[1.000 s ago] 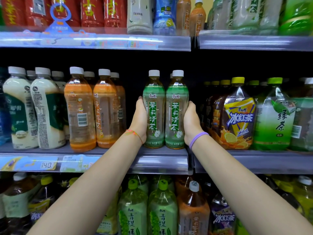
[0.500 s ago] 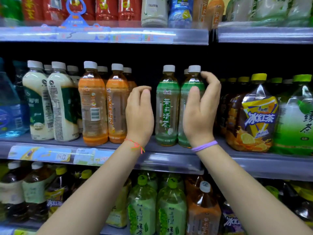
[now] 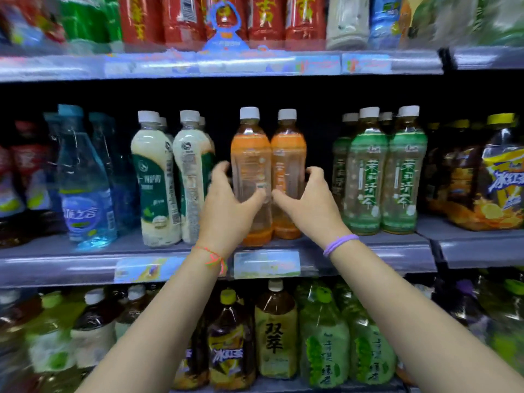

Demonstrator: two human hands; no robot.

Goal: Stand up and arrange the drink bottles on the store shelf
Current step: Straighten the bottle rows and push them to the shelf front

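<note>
Both hands reach around two orange bottles on the middle shelf.
Head view: left hand curls open beside the left orange bottle; right hand cups the right orange bottle, fingers spread, neither clearly gripping; both bottles stand upright on the shelf.

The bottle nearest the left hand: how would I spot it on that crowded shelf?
Find the middle shelf. At its centre stand two orange bottles; take the left orange bottle, beside the left hand. Unlike its twin, it shows its printed back label.

Grey metal shelf rails, stacked tiers; black back panel; price tags.
</note>
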